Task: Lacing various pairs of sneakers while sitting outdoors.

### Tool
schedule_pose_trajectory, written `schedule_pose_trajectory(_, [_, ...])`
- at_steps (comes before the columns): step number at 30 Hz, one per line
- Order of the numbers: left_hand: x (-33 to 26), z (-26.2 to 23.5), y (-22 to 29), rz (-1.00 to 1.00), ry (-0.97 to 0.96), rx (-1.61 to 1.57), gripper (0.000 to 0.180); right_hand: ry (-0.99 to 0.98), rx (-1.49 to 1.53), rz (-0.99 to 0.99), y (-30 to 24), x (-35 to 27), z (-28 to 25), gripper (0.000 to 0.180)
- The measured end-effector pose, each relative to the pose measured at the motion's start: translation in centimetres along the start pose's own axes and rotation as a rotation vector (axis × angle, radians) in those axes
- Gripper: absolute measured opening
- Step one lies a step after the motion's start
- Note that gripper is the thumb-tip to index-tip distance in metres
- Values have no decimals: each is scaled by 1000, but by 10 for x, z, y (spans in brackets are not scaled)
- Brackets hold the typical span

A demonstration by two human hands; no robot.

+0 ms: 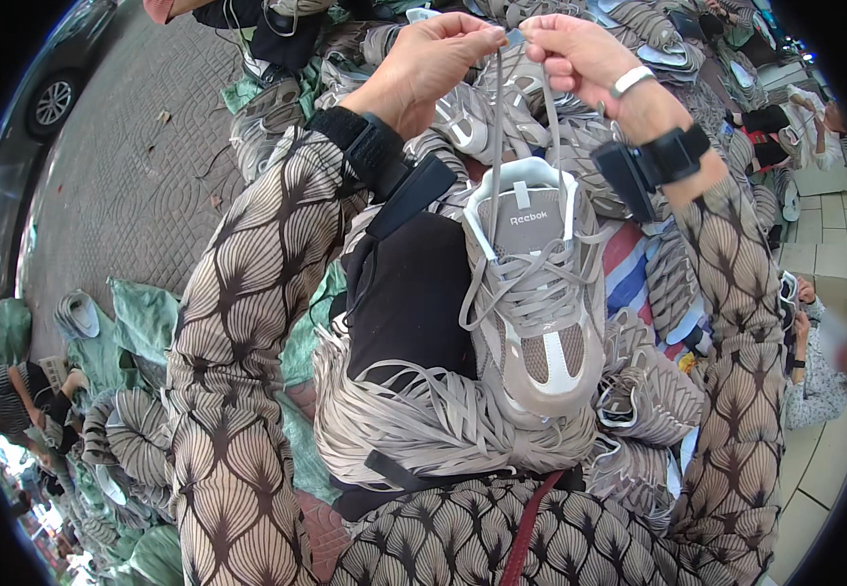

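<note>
Pinching is seen at both hands: the left hand (423,68) and the right hand (580,54) are raised side by side at the top of the view, fingertips nearly touching, each closed on one end of the grey shoelace (498,117).

- Lace ends are drawn taut, up from the collar of a grey-and-white sneaker (536,303); both strands converge at the fingertips.
- Sneaker is resting toe toward the person, on the lap, tongue up, lower eyelets already laced in loose crossings.
- Just left of the sneaker a black pad (409,303) is lying on the lap; touching it below, a thick bundle of loose grey laces (414,420) is draped across the thighs.
- Both forearms are covered by patterned sleeves; a black strap with a small black device (658,161) is worn on the right wrist, a similar one (394,166) on the left. A pale ring (631,80) is seen on the right hand.
- More grey sneakers (648,391) are piled just right of the lap and beyond the hands, on green sheeting (140,322) and a striped sheet (629,273).
- Paved ground (121,166) is seen at left, a dark car (52,78) at the upper-left edge.
- Other people are seated at the right edge (819,361) and lower left (13,391), well apart from the hands.
</note>
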State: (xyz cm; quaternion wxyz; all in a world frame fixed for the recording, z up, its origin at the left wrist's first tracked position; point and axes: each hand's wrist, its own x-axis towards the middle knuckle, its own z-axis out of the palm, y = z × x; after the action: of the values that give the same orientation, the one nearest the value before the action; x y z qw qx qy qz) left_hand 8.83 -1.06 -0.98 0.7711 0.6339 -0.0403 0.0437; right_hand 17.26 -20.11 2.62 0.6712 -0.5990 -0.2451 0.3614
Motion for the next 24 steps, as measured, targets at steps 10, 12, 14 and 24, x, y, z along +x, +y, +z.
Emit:
schedule_pose_trajectory(10, [20,52,31,-408,-62,-474,28,312,-35,21,12,-5,-15,17])
schedule_pose_trajectory(12, [45,45,-3,-427,32,-326,29,670,210,-75,-19,38,-21,19])
schedule_pose_trajectory(14, [49,61,-23,-467,-192,-487,31,166,753,75,-19,32,-87,17])
schedule_pose_trajectory(24, [-61,-5,32,-424,-135,-643,17,185,419,-172,-28,-93,-56,18])
